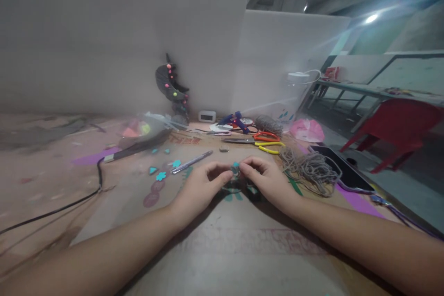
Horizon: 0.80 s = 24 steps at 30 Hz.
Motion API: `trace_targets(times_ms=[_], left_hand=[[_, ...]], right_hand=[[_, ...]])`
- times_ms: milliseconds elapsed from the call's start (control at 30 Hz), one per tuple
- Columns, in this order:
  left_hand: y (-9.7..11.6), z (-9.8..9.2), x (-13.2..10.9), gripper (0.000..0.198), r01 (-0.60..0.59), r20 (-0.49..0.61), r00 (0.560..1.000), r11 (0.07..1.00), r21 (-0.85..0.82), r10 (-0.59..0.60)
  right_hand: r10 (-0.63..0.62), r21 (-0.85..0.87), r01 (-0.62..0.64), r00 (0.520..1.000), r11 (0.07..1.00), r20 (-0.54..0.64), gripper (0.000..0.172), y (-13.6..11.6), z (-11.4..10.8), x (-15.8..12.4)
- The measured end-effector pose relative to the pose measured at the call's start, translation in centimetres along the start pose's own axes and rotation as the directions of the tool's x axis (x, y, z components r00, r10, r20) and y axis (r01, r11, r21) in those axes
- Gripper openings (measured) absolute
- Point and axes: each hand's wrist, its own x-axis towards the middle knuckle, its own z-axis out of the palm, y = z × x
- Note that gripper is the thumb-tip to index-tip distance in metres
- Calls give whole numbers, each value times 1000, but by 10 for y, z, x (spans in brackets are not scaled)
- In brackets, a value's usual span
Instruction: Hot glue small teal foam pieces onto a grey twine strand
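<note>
A cardboard-covered work surface (222, 249) is seen from over the person's own forearms. Near its left edge a black cable (69, 203) trails toward the back. Left of centre lie small teal foam shapes (160, 176) and a slim pen-like tool (191, 162).

At the middle of the surface the left hand (199, 187) and the right hand (265, 180) meet. The thumb and forefinger of each pinch a small grey cord piece (235, 171) between them, and the other fingers curl under. The piece is tiny and too blurred to make out its form, so the work looks to be at an early stage.

Toward the far edge a glue gun (233, 120), orange scissors (265, 137) and yellow pliers (270, 148) lie untouched. Just right of the right hand sits a loose heap of grey cord (310, 171), seemingly unused. A dark phone (342, 171) lies at the right edge.

The strip along the near edge, between the forearms, gives open room. The right side is crowded up to its edge.
</note>
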Motion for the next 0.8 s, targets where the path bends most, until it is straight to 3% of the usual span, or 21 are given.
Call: trace_targets(times_ms=[133,233,333,467,533,633,800], left_hand=[[1,-1,0,23,3,-35,999,999,51,-1],[1,-2,0,23,-4,-57,998,999,51,6],[0,-1,0,23,21,-58,998,998,53,-18],[-4,0,1,24,13,-40,999,999,31,-11],[-6,1,1,24,17,-34,999,1000,14,-16],[-7,1,3,24,31,-36,999,1000,-1,-31],[-7,2,4,22,33,-51,998,999,-10,-33]], right_hand=[[-21,10,20,999,1000,45,29,1,2,-1],[-85,31,86,996,996,-22,28,-1,-3,1],[-156,-87,147,982,985,-106,21,-3,-21,10],[-247,-263,213,964,941,-102,21,7,-54,36],[-212,-349,174,975,921,-72,29,17,-67,54],[-59,-536,37,998,843,-23,38,33,-79,87],[54,-614,-47,999,788,-7,50,46,-78,146]])
